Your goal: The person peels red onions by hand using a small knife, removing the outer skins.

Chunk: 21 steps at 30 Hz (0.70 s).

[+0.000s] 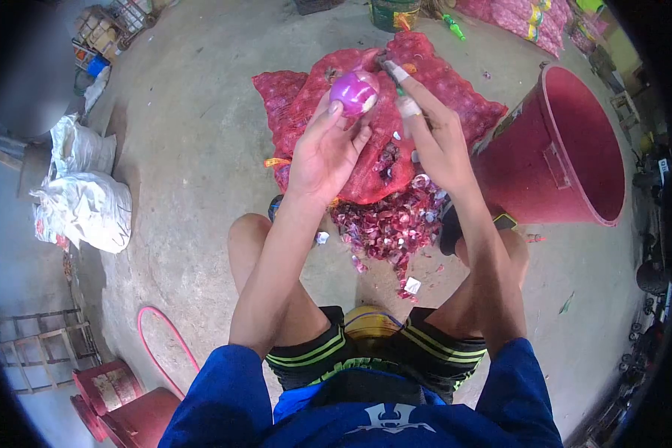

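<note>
My left hand (322, 158) is closed around a peeled, shiny purple onion (354, 92), held up with the thumb against its lower side. Close by on the right, my right hand (442, 142) has white tape on its thumb and index finger. Its fingers are bent together, and a bit of green shows between them; what it belongs to is hidden. Beneath both hands lie red mesh sacks (455, 84) full of onions. A heap of dry onion skins (384, 224) covers the floor in front of the sacks, between my feet.
A large red plastic bin (515, 164) lies tilted on the right, its mouth facing right. White sacks (89, 209) stand at the left. A pink hose (145, 328) and red containers (142, 418) are at the lower left. A dark green bucket (393, 16) stands at the back.
</note>
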Motion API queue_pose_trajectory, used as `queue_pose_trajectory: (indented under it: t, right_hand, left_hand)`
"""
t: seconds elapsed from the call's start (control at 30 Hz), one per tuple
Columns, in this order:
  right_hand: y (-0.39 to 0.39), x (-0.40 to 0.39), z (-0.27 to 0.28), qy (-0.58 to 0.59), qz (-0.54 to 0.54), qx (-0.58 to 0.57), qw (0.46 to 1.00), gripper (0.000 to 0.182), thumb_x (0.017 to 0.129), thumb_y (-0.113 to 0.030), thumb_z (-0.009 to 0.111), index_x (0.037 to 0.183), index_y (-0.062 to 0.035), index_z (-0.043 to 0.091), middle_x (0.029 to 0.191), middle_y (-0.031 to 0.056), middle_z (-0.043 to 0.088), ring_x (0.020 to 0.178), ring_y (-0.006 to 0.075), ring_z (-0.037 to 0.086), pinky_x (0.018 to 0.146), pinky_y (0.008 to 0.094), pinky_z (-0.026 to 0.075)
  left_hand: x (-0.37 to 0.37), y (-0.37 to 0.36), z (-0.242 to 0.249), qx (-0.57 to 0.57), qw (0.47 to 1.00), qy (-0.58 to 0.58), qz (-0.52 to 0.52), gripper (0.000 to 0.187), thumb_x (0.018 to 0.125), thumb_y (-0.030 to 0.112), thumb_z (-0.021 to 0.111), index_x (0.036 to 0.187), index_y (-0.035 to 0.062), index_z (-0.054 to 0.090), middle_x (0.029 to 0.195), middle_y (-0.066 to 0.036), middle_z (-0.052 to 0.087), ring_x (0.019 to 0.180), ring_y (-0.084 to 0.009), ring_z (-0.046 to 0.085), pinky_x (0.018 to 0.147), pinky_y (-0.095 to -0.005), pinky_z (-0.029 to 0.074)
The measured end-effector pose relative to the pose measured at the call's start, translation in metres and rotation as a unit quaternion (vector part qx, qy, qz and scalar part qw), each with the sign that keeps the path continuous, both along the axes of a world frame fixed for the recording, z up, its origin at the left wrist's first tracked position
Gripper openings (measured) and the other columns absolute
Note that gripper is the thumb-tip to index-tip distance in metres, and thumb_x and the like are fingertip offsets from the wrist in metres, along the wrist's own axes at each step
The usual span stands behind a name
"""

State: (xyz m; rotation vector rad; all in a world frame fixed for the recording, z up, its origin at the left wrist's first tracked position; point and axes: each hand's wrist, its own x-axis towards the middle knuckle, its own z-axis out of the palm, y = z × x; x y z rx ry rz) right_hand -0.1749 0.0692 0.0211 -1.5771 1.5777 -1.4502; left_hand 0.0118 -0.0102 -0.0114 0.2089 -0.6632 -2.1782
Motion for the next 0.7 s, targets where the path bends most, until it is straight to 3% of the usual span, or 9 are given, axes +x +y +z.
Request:
queue_pose_trajectory:
  t: [0.23,0.3,0.43,0.5,0.53,0.6,0.63,0.7]
  right_hand:
    - [0.003,0.004,-0.007,0.019,0.083,-0.056,0.995,0.048,0.105,-0.009,0.06,0.152,-0.0041,0.059,0.128,0.0244,0.075,0.114,0.0371,0.076,0.098,0.0406,0.057]
    - [-0.003,0.0,-0.015,0.048,0.108,-0.109,0.987,0.055,0.104,-0.001,0.055,0.158,-0.0041,0.055,0.098,0.0103,0.071,0.078,0.0112,0.059,0.075,0.0302,0.053]
    - [-0.013,0.002,-0.023,0.128,0.055,-0.186,0.973,0.053,0.104,0.002,0.055,0.156,-0.004,0.057,0.101,0.0133,0.072,0.079,0.0118,0.061,0.078,0.03,0.054]
    - [-0.009,0.007,-0.018,0.126,0.014,-0.142,0.982,0.042,0.104,-0.002,0.06,0.145,-0.001,0.066,0.128,0.0238,0.075,0.113,0.0347,0.077,0.096,0.0423,0.058]
    - [-0.01,0.007,-0.018,0.126,0.015,-0.142,0.982,0.042,0.104,-0.002,0.06,0.145,-0.001,0.066,0.128,0.0238,0.075,0.113,0.0347,0.077,0.096,0.0423,0.058]
    - [-0.015,0.006,-0.021,0.057,-0.067,-0.134,0.987,0.041,0.107,-0.005,0.059,0.148,-0.0026,0.064,0.126,0.0218,0.077,0.11,0.0281,0.077,0.092,0.0428,0.059]
    - [-0.019,-0.003,-0.025,0.033,-0.087,-0.133,0.987,0.04,0.11,-0.009,0.059,0.149,-0.0024,0.063,0.11,0.0139,0.079,0.096,0.0158,0.074,0.082,0.0379,0.058]
    - [-0.013,-0.014,-0.016,0.02,-0.079,-0.076,0.994,0.04,0.11,-0.01,0.06,0.149,-0.0018,0.064,0.102,0.0098,0.074,0.089,0.0117,0.068,0.077,0.0343,0.056]
  left_hand:
    - [0.001,0.0,-0.001,-0.063,0.994,-0.068,0.054,0.058,0.104,0.022,0.073,0.156,0.0152,0.048,0.141,-0.002,0.063,0.125,-0.0159,0.061,0.104,-0.0339,0.052]
    - [0.003,-0.002,-0.002,-0.046,0.998,-0.047,0.016,0.056,0.104,0.023,0.073,0.154,0.0158,0.05,0.14,-0.001,0.063,0.123,-0.0152,0.061,0.104,-0.0338,0.052]
    - [-0.002,0.002,-0.003,-0.019,0.998,-0.058,0.036,0.053,0.104,0.025,0.073,0.151,0.0156,0.051,0.139,-0.001,0.063,0.121,-0.0154,0.061,0.102,-0.0343,0.053]
    - [-0.004,-0.001,-0.008,-0.043,0.996,-0.061,0.039,0.05,0.105,0.025,0.071,0.151,0.0151,0.052,0.14,-0.003,0.063,0.125,-0.0173,0.061,0.102,-0.0357,0.053]
    - [-0.004,-0.002,-0.01,-0.043,0.996,-0.061,0.041,0.05,0.105,0.025,0.071,0.151,0.0151,0.052,0.14,-0.003,0.063,0.125,-0.0173,0.061,0.102,-0.0357,0.053]
    - [-0.005,-0.003,-0.012,-0.057,0.998,-0.021,0.021,0.049,0.106,0.024,0.069,0.151,0.015,0.052,0.142,-0.005,0.063,0.129,-0.0198,0.061,0.102,-0.0371,0.054]
    - [-0.002,-0.003,-0.012,-0.057,0.998,-0.019,0.022,0.049,0.106,0.024,0.069,0.151,0.015,0.052,0.142,-0.005,0.063,0.129,-0.0198,0.061,0.102,-0.0371,0.054]
    - [0.003,-0.002,-0.006,-0.035,0.999,0.018,0.002,0.049,0.107,0.023,0.068,0.152,0.0136,0.051,0.145,-0.008,0.062,0.133,-0.0225,0.061,0.106,-0.0373,0.053]
